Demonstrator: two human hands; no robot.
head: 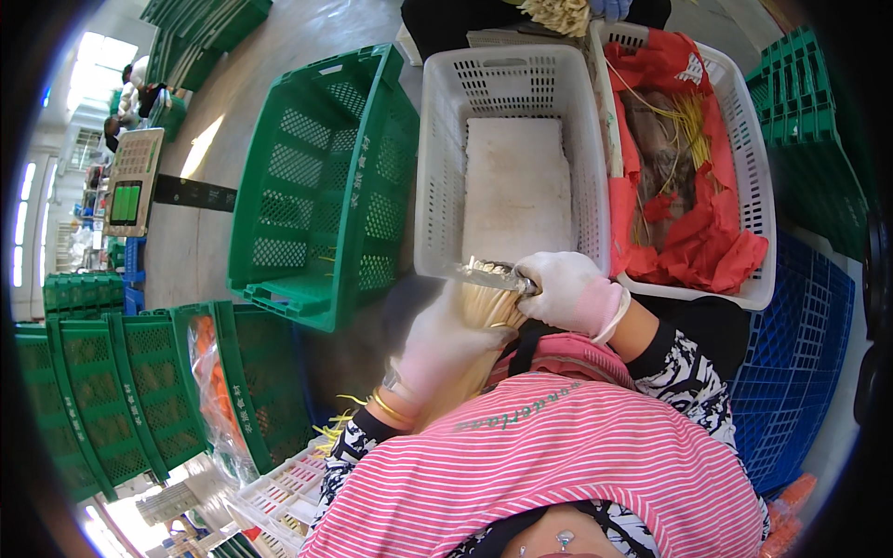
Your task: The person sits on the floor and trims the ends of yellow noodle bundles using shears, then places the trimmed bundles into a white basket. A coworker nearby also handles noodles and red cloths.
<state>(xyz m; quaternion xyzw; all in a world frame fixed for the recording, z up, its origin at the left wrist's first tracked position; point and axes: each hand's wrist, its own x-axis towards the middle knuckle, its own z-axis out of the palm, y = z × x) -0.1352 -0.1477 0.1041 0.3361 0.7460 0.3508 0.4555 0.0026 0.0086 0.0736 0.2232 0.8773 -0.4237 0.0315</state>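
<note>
My left hand [441,340], in a white and pink work glove, grips a thick bundle of long pale vegetable stalks [481,312] against my apron. My right hand [568,291], gloved alike, holds a knife [497,278]. Its metal blade lies across the bundle just below the upper stalk ends and touches the stalks. Beyond my hands stands a white perforated plastic crate [513,91] with a pale, stained board [516,188] inside. My left forearm and apron hide the lower end of the bundle.
A green crate [352,209] stands left of the white one. At right, another white crate [757,230] holds red wrapping [704,258] and yellow-green stalks [687,132]. Green crates [139,397] line the left. A co-worker's blue-gloved hand [612,8] is beside a stalk bundle [558,15].
</note>
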